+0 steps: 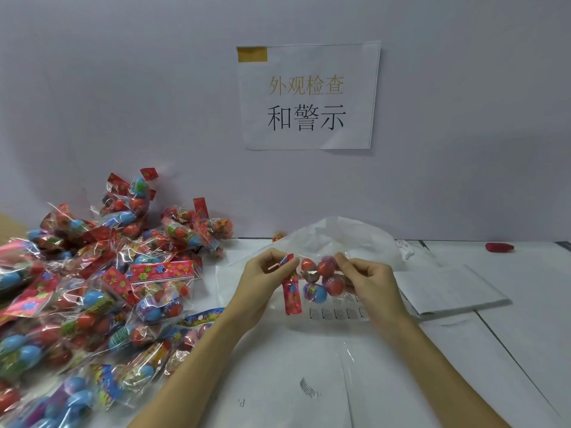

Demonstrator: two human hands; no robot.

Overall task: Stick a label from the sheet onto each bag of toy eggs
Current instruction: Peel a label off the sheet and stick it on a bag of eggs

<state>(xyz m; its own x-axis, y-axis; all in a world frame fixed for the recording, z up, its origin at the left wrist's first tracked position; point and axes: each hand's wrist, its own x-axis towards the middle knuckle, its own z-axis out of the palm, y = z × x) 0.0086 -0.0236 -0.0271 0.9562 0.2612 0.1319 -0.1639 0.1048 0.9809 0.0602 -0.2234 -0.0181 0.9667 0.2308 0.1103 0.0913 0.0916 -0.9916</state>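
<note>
Two lines of Chinese print, 外观检查 above 和警示, fill the paper sign (309,97) taped to the wall beyond the fingertips. Between both hands hangs a clear bag (318,285) of red and blue toy eggs with a red flowered header card. The left hand (265,273) pinches that card; the right hand (367,276) pinches the bag's far edge. Just below the fingers lies the label sheet (338,313), its print apparently warning text. Left of them sits a pile of bags (92,288).
</note>
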